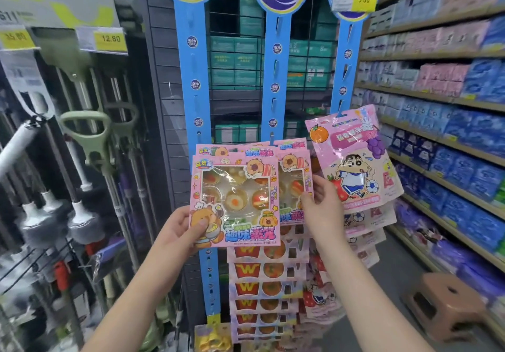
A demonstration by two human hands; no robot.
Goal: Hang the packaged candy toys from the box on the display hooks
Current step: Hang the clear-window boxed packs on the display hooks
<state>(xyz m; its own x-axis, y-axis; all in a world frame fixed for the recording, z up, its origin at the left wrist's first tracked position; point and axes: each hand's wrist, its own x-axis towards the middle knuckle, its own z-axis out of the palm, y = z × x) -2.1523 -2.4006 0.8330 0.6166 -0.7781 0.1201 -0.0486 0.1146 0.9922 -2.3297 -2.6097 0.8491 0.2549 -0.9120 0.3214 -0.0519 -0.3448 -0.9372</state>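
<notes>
My left hand (182, 228) grips the lower left corner of a pink candy toy pack (235, 200) with round gummies behind a clear window; a second pink pack (218, 150) shows right behind it. My right hand (322, 201) pinches the right edge of another pink pack (293, 184), which sits at the middle blue hanging strip (274, 78). The left blue strip (193, 78) is bare above the packs. A pink pouch with a cartoon boy (355, 160) hangs on the right blue strip (345, 72). The box is not in view.
Several "W" candy packs (266, 288) hang below on the middle strip. Mops and brushes (82, 160) fill the rack at left. Shelves of blue and pink packets (451, 132) line the right. A brown plastic stool (448, 305) stands on the floor at lower right.
</notes>
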